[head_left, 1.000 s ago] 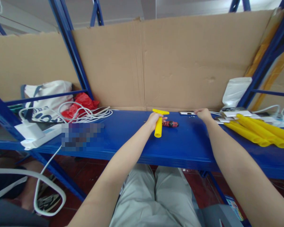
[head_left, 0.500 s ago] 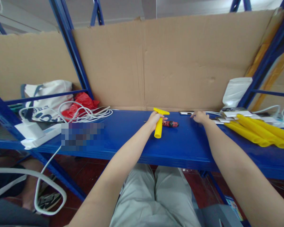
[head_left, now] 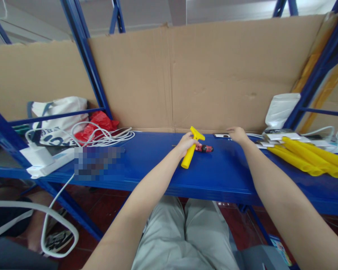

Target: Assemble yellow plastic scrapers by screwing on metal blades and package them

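Observation:
My left hand (head_left: 185,143) grips a yellow T-shaped scraper (head_left: 190,152) by its handle, tilted with its head up and to the right, over the blue shelf (head_left: 157,165). A small red and black screwdriver (head_left: 204,149) lies on the shelf just behind the scraper. My right hand (head_left: 237,134) rests at the back of the shelf, fingertips beside a small flat white and black piece (head_left: 221,135). I cannot tell whether those fingers pinch anything.
Several yellow tubes (head_left: 307,157) and flat white packets (head_left: 281,135) lie at the right. White cables (head_left: 101,135), a red bag (head_left: 97,123), a white tote (head_left: 56,120) and a power strip (head_left: 43,161) sit at the left. Cardboard (head_left: 214,75) backs the shelf.
My left hand has tipped the scraper so its head points up and right. My right hand slid a little left along the back of the shelf.

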Tool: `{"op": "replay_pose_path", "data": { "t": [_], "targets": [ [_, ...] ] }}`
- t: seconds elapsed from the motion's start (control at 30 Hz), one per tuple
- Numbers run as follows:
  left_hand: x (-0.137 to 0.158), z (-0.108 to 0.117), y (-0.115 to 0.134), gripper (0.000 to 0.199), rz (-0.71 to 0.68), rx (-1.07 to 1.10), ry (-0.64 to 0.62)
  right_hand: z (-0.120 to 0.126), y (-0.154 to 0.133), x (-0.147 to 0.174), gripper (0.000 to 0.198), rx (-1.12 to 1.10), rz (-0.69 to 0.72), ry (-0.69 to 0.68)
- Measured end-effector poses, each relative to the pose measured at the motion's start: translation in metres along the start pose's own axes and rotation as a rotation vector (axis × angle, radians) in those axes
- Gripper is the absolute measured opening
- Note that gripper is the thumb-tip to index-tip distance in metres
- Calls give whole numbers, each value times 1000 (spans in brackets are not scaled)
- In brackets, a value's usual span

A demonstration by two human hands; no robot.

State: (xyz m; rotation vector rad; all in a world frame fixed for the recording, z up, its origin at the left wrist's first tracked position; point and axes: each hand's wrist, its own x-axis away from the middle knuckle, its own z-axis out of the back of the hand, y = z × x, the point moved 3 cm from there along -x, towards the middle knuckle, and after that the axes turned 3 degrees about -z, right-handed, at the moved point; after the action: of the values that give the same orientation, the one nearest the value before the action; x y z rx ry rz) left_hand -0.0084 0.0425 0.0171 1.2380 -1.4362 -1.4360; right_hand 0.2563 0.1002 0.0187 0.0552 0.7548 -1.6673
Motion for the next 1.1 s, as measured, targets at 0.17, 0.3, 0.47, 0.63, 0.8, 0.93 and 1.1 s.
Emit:
{"op": "replay_pose_path", "data": {
  "t": [0.17, 0.3, 0.47, 0.63, 0.8, 0.93, 1.1],
  "targets": [
    [2, -5, 0, 38, -1, -25, -137, 7, -48, 20, 23, -347, 31, -224],
    [0, -6, -3, 39, 10, -37, -189, 5, -71, 38, 26, -469, 47, -482],
    [0, -7, -4, 37, -3, -38, -231, 2, -81, 42, 18, -456, 131, -615],
    [2, -8, -2, 36, 23, -55, -221, 1, -79, 40, 17, -454, 152, -621],
    [0, -8, -4, 35, 11, -50, -217, 1, -70, 35, 11, -463, 74, -556],
    [-1, -6, -6, 34, 2, -37, -214, 9, -54, 25, 5, -455, -79, -350],
    [-3, -4, -7, 35, 7, -30, -215, 23, -12, 16, 25, -356, -425, 34]
  ]
}}
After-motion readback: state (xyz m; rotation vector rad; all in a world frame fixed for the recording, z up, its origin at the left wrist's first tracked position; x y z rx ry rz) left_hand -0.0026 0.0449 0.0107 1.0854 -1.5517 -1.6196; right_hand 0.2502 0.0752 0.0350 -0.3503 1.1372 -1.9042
